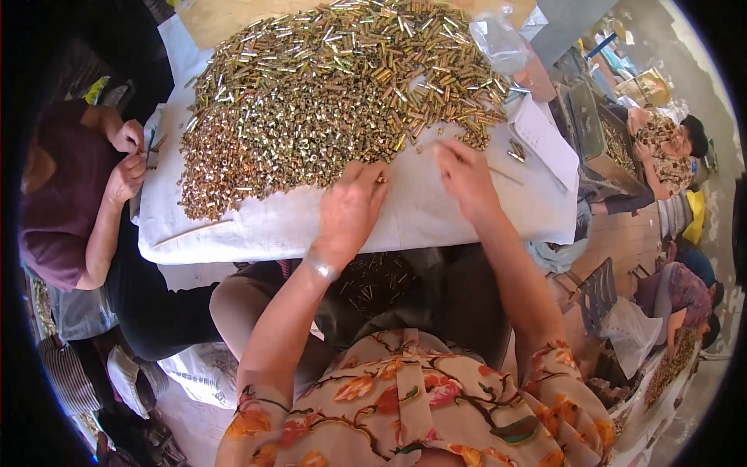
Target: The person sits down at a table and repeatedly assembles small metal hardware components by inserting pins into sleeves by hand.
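A wide heap of small brass-coloured metal pieces (296,117) covers much of the white-covered table (467,226). Short ring-like pieces lie toward me, longer tube-like ones at the back and right. At the heap's near edge my left hand (352,206) is closed, with a shiny small metal piece (381,179) at its fingertips. My right hand (467,177) hovers over the cloth right of it, fingers curled together and slightly blurred. What they hold, if anything, I cannot make out. A thin stick (504,175) lies just beyond that hand.
Another thin stick (193,233) lies at the table's near left. White paper (542,138) and a clear plastic bag (498,43) are on the right side. At the left edge a co-worker's hands (128,159) are busy. Dark cloth with scattered pieces (373,286) covers my lap.
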